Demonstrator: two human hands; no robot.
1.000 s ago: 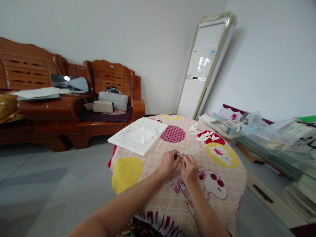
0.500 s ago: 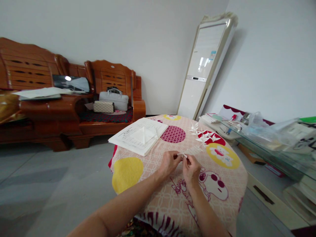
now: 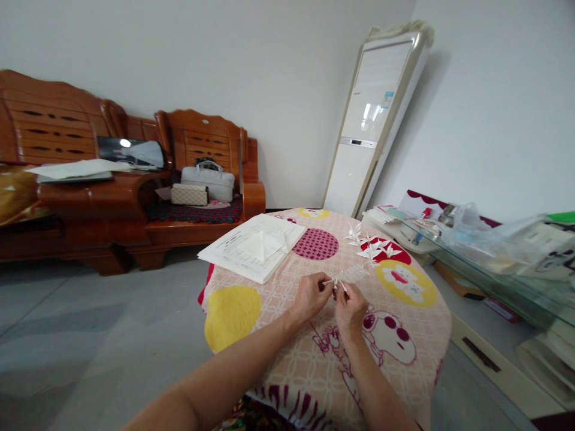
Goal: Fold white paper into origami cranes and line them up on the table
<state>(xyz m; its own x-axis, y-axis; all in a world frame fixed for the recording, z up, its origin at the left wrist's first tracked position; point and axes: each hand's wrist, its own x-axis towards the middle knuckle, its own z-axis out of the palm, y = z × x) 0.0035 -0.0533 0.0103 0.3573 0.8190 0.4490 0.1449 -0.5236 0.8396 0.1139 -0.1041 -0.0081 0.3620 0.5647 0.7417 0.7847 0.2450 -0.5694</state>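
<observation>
Over the middle of the round table, my left hand (image 3: 313, 296) and my right hand (image 3: 351, 309) meet with their fingertips close together. Between them is a small folded piece of white paper (image 3: 335, 282), pinched on one side by each hand. Its exact shape is partly covered by the fingers. Just beyond the hands lies a cluster of white folded paper cranes (image 3: 375, 249) on the cloth. To the left rests a stack of printed sheets (image 3: 229, 248), topped by a creased white square of paper (image 3: 262, 245).
A patterned pink cloth (image 3: 278, 311) covers the table. On the right stands a glass-topped stand (image 3: 485, 263) with a plastic bag (image 3: 471, 224) and papers. Behind are a tall air conditioner (image 3: 366, 126) and wooden seats (image 3: 202, 131) holding a grey bag (image 3: 215, 182).
My right hand has shifted slightly right and down, its fingers turned a little on the paper. My left hand stays nearly where it was, still pinching.
</observation>
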